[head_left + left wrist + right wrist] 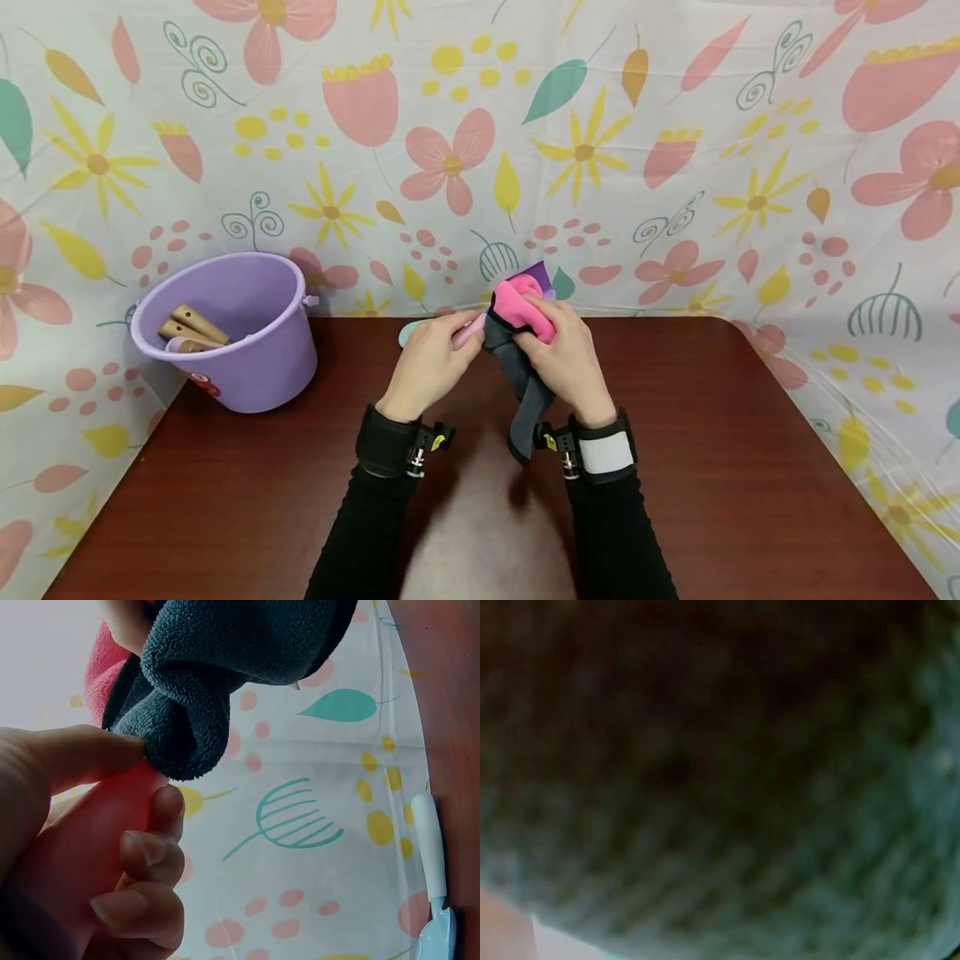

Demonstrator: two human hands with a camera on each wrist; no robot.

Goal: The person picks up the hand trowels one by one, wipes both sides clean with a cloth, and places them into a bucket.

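My left hand (431,362) grips a pink handle (97,847), its thumb and curled fingers around it. The handle's far end runs into a two-sided cloth (517,358), pink on one face and dark grey on the other. My right hand (566,358) holds that cloth bunched up, and its grey part hangs down toward the table. A purple flat piece (538,273) sticks out beyond the cloth; how it joins the handle is hidden. In the right wrist view the blurred grey cloth (780,862) fills nearly everything.
A purple bucket (270,350) stands at the table's left back, with several tools inside, some wooden-handled (198,323). Behind my left hand lies a small light-blue trowel (436,934) with a white handle. A flower-patterned sheet (450,83) hangs behind the brown table (712,467).
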